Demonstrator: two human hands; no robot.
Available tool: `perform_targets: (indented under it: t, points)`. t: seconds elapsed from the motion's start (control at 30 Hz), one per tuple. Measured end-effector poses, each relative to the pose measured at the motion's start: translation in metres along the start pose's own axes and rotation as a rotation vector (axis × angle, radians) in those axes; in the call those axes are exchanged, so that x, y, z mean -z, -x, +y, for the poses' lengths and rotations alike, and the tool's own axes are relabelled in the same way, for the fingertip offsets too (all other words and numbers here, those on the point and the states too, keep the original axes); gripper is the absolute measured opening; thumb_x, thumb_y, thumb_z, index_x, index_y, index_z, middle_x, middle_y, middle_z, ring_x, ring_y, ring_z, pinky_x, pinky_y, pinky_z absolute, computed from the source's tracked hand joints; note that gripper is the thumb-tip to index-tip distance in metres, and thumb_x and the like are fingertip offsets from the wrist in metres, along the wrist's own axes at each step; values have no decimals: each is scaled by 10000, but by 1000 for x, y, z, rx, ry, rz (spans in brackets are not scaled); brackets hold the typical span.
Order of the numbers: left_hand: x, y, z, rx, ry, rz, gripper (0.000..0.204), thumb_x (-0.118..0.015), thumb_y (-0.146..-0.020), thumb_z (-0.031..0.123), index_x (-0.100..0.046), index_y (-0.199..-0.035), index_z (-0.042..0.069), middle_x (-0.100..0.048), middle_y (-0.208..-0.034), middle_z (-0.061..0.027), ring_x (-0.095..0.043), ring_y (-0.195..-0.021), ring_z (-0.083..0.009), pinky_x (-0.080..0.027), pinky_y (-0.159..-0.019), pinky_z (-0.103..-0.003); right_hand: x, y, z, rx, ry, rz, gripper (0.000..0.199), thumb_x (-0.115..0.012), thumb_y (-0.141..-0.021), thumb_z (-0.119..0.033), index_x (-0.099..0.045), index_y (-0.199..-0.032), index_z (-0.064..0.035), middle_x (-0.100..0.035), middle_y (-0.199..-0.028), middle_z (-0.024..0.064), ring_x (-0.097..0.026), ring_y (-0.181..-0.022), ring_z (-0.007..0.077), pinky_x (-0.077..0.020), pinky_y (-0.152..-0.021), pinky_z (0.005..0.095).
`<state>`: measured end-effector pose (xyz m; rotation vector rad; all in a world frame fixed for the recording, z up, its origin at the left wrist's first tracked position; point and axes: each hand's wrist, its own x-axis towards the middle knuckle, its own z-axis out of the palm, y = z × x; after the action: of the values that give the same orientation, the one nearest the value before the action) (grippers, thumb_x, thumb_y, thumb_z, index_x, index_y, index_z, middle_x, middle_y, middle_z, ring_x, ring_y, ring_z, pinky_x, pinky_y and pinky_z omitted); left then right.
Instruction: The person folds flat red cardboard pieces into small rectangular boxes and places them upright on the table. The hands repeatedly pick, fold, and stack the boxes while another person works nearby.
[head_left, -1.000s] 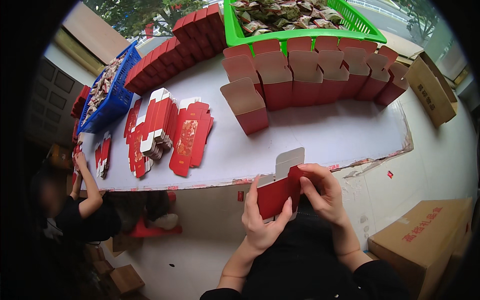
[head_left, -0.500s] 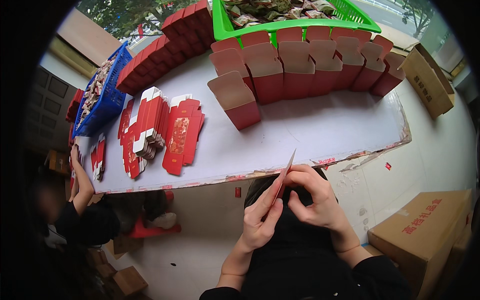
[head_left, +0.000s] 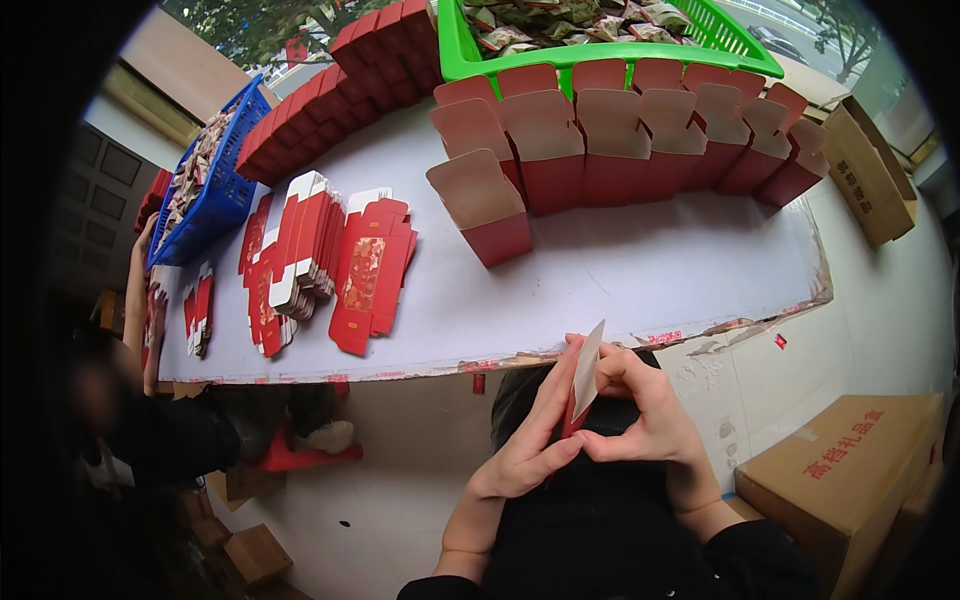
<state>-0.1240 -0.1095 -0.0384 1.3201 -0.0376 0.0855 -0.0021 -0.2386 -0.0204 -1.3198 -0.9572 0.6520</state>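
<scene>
Head view
Left hand (head_left: 525, 440): fingers stretched flat along one face of a flattened red carton blank (head_left: 583, 378), pressing it from the left.
Right hand (head_left: 640, 415): curled round the blank's other face, pinching it; both hands have hold of the same blank.
Carton blank: seen edge-on, upright, pale inner side facing right, held over the lap just below the near edge of the counter (head_left: 640, 275).
Green basket (head_left: 520, 58): far edge of the counter, filled with small wrapped packets.
Blue basket (head_left: 215, 195): far left, also holding small packets.
Erected red cartons (head_left: 590, 140): open flaps up, about eleven in a curved row before the green basket, one more (head_left: 485, 205) standing alone nearer.
Flat blanks (head_left: 330, 260): several overlapping piles, too many to count.
Cardboard box (head_left: 845, 470): one, on the floor at right.
Another person's arm (head_left: 135, 290): reaching at far left.
</scene>
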Motion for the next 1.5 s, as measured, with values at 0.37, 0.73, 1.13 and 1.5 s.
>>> perform_targets:
  t: [0.37, 0.73, 1.13, 1.5]
  points:
    - [-7, 2, -23, -214, -257, 623, 522, -636, -881, 150, -378, -1293, -42, -535, -1148, -116, -560, -985, -149, -488, -815, -283, -4, 5, 14, 54, -194, 16, 662, -644, -804, 47, -289, -1362, 12, -537, -1230, 179, -567, -1093, 210, -463, -918, 320]
    - [-8, 4, -35, -410, -519, 579, 335, -521, -928, 159, -420, -1223, 36, -521, -1072, -149, -535, -922, -179, -471, -819, -316, -18, 1, 33, 233, -112, 182, 493, -685, -782, -30, -479, -1228, 9, -571, -1075, 134, -585, -856, 149, -492, -739, 255]
    - [-14, -7, -36, -548, -383, 473, 669, -543, -873, 11, -139, -1401, 88, -506, -1154, -181, -576, -947, -221, -525, -711, -281, -33, 2, 37, 248, -323, 430, 171, -628, -786, -54, -521, -909, -4, -531, -1105, 185, -572, -895, 211, -477, -804, 303]
    - [-10, 0, -49, -541, -424, 445, 789, -645, -865, 181, -103, -1428, 76, -535, -1115, -186, -577, -938, -234, -504, -789, -338, -19, 4, 32, 319, 9, 286, 283, -621, -768, -39, -558, -1034, 32, -595, -1011, 181, -597, -872, 244, -489, -777, 327]
